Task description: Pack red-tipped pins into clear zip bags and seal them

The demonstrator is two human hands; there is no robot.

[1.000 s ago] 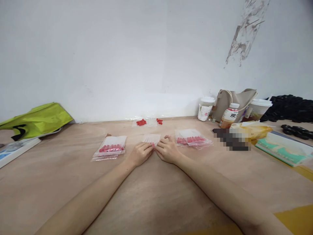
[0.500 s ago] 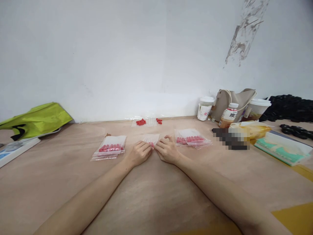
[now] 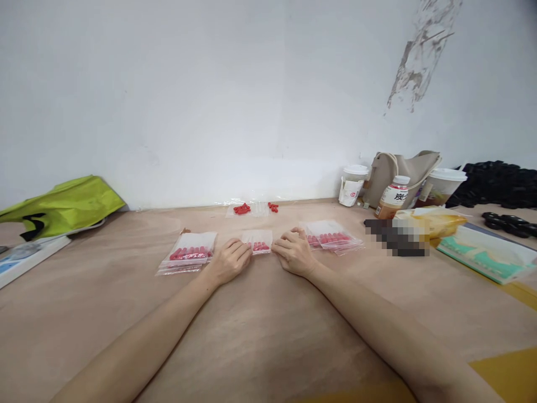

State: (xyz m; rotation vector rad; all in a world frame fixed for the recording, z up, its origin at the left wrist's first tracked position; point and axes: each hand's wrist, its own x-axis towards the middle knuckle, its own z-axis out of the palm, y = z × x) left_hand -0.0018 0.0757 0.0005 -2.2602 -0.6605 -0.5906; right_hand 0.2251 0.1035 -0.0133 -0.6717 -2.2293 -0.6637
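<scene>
A small clear zip bag [image 3: 260, 236] with red pieces in it lies on the table between my hands, its zip edge towards me. My left hand [image 3: 230, 261] is closed with its fingertips on the bag's left corner. On the other side, the fingers of my right hand [image 3: 295, 252] pinch the right corner. Left of my left hand, a stack of similar filled bags [image 3: 192, 249] lies flat. More filled bags [image 3: 333, 235] overlap just beyond my right hand, which partly covers them.
Near the wall are loose red pieces [image 3: 242, 209] on clear plastic. Rightward stand a lidded cup [image 3: 353, 184], a bottle [image 3: 392, 197], a grey bag [image 3: 409, 168] and a tissue pack [image 3: 486, 254]. A yellow-green bag [image 3: 62, 204] lies far left.
My hands have moved apart along the bag's near edge, the left to the left and the right slightly rightward. More of the middle bag and its red pieces now shows.
</scene>
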